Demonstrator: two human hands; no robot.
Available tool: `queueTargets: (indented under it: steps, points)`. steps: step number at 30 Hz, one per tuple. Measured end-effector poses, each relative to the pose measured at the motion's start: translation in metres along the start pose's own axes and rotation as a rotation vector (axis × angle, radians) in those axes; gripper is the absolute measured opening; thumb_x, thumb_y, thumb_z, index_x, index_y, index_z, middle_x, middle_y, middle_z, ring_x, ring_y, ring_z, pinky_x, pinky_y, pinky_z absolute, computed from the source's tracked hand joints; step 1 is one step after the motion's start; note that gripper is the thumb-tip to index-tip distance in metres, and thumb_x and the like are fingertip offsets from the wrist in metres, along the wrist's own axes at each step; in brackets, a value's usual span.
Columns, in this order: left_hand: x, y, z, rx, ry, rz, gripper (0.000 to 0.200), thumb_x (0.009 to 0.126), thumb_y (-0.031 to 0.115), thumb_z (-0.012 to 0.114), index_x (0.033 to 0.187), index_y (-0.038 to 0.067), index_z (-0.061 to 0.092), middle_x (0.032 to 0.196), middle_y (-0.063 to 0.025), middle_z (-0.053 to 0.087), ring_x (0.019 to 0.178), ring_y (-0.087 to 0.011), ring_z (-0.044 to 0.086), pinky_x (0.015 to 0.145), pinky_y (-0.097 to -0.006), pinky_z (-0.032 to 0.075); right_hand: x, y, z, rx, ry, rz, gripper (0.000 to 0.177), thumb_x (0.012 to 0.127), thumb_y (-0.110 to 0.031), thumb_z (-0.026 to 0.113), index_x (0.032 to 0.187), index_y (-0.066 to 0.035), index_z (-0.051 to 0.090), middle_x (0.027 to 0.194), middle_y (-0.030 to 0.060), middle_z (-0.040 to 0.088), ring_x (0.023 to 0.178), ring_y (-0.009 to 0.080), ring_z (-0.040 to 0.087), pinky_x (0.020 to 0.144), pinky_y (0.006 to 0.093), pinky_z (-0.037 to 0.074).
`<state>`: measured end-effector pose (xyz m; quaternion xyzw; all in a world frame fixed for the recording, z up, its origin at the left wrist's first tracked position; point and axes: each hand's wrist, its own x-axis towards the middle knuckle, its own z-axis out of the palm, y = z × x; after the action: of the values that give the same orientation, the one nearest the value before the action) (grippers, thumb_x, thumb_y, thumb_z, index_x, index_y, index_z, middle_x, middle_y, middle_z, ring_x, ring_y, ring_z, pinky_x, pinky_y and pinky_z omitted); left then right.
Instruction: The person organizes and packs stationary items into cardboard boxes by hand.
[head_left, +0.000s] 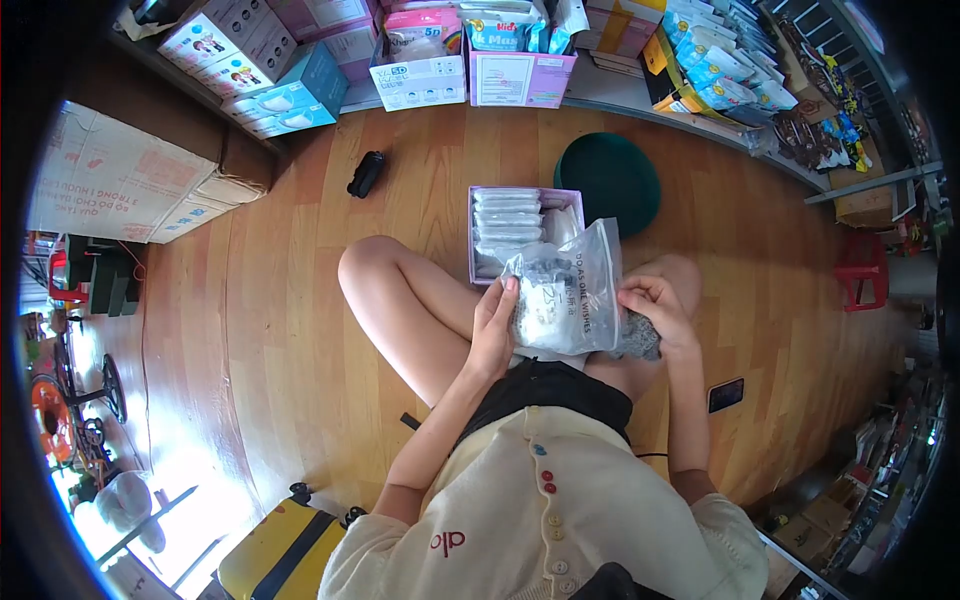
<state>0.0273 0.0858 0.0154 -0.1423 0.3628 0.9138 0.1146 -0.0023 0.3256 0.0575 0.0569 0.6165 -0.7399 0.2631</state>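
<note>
Head view: clear zip bag (565,295) held over the lap; left hand (493,330) fingers closed on its left edge, right hand (655,312) fingers pinching its right edge, purple box (522,228) just beyond on the far side.

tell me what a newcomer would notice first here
A clear zip bag is held between the left hand and right hand at the centre of the view. Just beyond it on the wooden floor sits an open purple box of white packets, with a dark green round cushion to its right.
</note>
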Motion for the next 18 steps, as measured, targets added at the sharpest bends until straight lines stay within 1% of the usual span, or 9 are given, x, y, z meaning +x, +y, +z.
queueTargets:
  steps: [2, 4, 5, 9, 11, 13, 14, 16, 18]
  points:
    - [-0.004, 0.003, 0.006, -0.05, 0.015, -0.024, 0.035, 0.099, 0.026, 0.046, 0.12, -0.001, 0.049, 0.109, -0.0057, 0.059, 0.098, -0.0121, 0.057, 0.088, -0.0271, 0.045, 0.001, 0.008, 0.008, 0.069, 0.008, -0.002, 0.016, 0.087, -0.006, 0.061, 0.101, 0.001, 0.063, 0.088, 0.0052, 0.067, 0.078, 0.0105, 0.063, 0.07, 0.0217, 0.05]
    - [-0.008, 0.004, 0.012, -0.098, 0.03, -0.048, 0.036, 0.099, 0.027, 0.046, 0.121, -0.001, 0.048, 0.11, -0.0064, 0.06, 0.099, -0.0134, 0.058, 0.088, -0.0283, 0.047, 0.002, 0.016, 0.027, 0.251, -0.008, 0.135, 0.018, 0.087, -0.012, 0.063, 0.1, 0.0, 0.062, 0.09, 0.0037, 0.066, 0.079, 0.0092, 0.062, 0.071, 0.0222, 0.049]
    - [-0.009, 0.002, 0.015, -0.122, 0.016, -0.074, 0.037, 0.099, 0.028, 0.045, 0.122, -0.001, 0.048, 0.11, -0.0067, 0.06, 0.099, -0.0137, 0.059, 0.087, -0.0287, 0.048, 0.004, 0.029, 0.03, 0.26, -0.051, 0.169, 0.022, 0.089, -0.013, 0.06, 0.107, -0.001, 0.06, 0.097, 0.004, 0.065, 0.085, 0.009, 0.061, 0.075, 0.0223, 0.048]
    - [-0.009, -0.005, 0.014, -0.226, -0.021, -0.177, 0.037, 0.099, 0.029, 0.044, 0.123, 0.001, 0.048, 0.111, -0.0072, 0.06, 0.102, -0.0152, 0.058, 0.089, -0.0301, 0.047, 0.0, 0.04, 0.06, 0.478, -0.025, 0.138, 0.029, 0.092, -0.014, 0.058, 0.117, -0.001, 0.053, 0.103, 0.0043, 0.063, 0.089, 0.0099, 0.06, 0.078, 0.0226, 0.048]
    - [-0.009, -0.006, 0.01, -0.265, -0.032, -0.219, 0.036, 0.099, 0.028, 0.044, 0.123, 0.001, 0.048, 0.111, -0.0073, 0.059, 0.103, -0.0155, 0.058, 0.09, -0.0303, 0.046, 0.001, 0.042, 0.054, 0.318, 0.035, 0.045, 0.032, 0.093, -0.018, 0.056, 0.119, -0.001, 0.052, 0.103, 0.0047, 0.063, 0.091, 0.0104, 0.06, 0.08, 0.0225, 0.048]
    - [-0.01, -0.001, 0.007, -0.039, 0.065, -0.019, 0.035, 0.099, 0.026, 0.044, 0.125, 0.003, 0.045, 0.117, -0.0071, 0.056, 0.108, -0.0157, 0.054, 0.093, -0.0309, 0.043, 0.0, 0.038, 0.042, 0.16, 0.096, -0.05, 0.034, 0.094, -0.022, 0.054, 0.121, -0.001, 0.051, 0.104, 0.005, 0.063, 0.093, 0.011, 0.06, 0.082, 0.0224, 0.047]
    - [-0.01, 0.0, 0.006, -0.034, 0.061, -0.021, 0.035, 0.099, 0.026, 0.044, 0.125, 0.003, 0.045, 0.117, -0.0071, 0.056, 0.108, -0.0157, 0.054, 0.093, -0.0309, 0.043, -0.002, 0.028, 0.038, 0.291, 0.113, -0.074, 0.04, 0.095, -0.027, 0.052, 0.125, -0.002, 0.048, 0.106, 0.0064, 0.063, 0.096, 0.012, 0.059, 0.084, 0.0233, 0.047]
    - [-0.011, 0.002, 0.005, -0.078, 0.16, 0.148, 0.035, 0.099, 0.026, 0.044, 0.126, 0.003, 0.042, 0.121, -0.0061, 0.052, 0.111, -0.0157, 0.05, 0.093, -0.0319, 0.042, -0.006, 0.025, 0.031, 0.425, 0.134, -0.103, 0.045, 0.096, -0.032, 0.05, 0.129, -0.002, 0.046, 0.108, 0.0078, 0.062, 0.099, 0.0131, 0.059, 0.087, 0.0242, 0.046]
    - [-0.013, 0.004, 0.009, -0.086, 0.13, 0.122, 0.034, 0.099, 0.024, 0.046, 0.126, 0.005, 0.041, 0.12, -0.0052, 0.051, 0.111, -0.0153, 0.05, 0.092, -0.0328, 0.042, -0.008, 0.039, 0.026, 0.379, 0.04, -0.099, 0.056, 0.096, -0.042, 0.046, 0.134, -0.001, 0.04, 0.117, 0.0108, 0.058, 0.109, 0.0169, 0.054, 0.096, 0.0292, 0.041]
